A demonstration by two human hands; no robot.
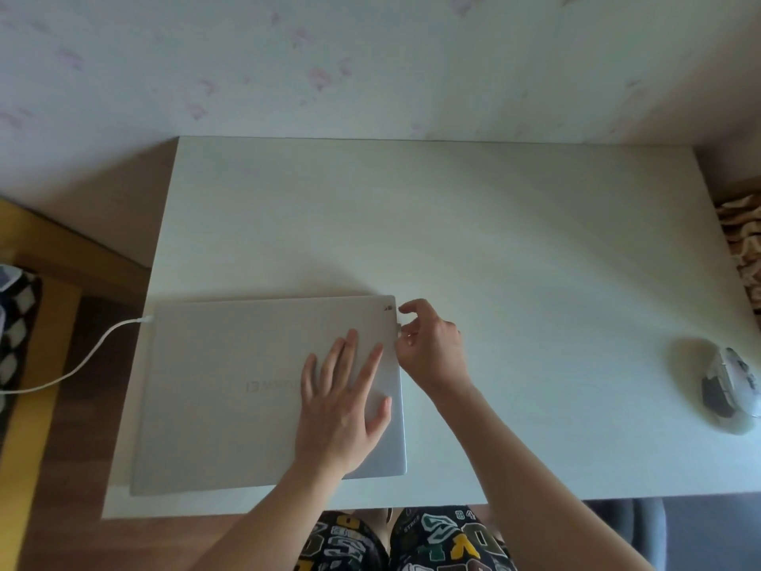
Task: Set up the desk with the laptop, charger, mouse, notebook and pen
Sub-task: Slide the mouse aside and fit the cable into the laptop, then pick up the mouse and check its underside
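A closed silver laptop [230, 385] lies at the near left of the white desk [473, 224]. A white charger cable [78, 364] is plugged into the laptop's left edge and runs off to the left. My left hand [346, 405] rests flat on the lid with fingers spread. My right hand [428, 348] is at the laptop's right edge, fingertips pinched on a small white plug or dongle [398, 326] at the side port. A white and grey mouse [729, 385] sits at the desk's right edge. No notebook or pen is in view.
A wall with pale floral paper stands behind the desk. A yellow-framed piece of furniture [37, 323] with a checkered cloth stands on the left. Patterned fabric [741, 241] lies at the right. My lap shows below the desk's front edge.
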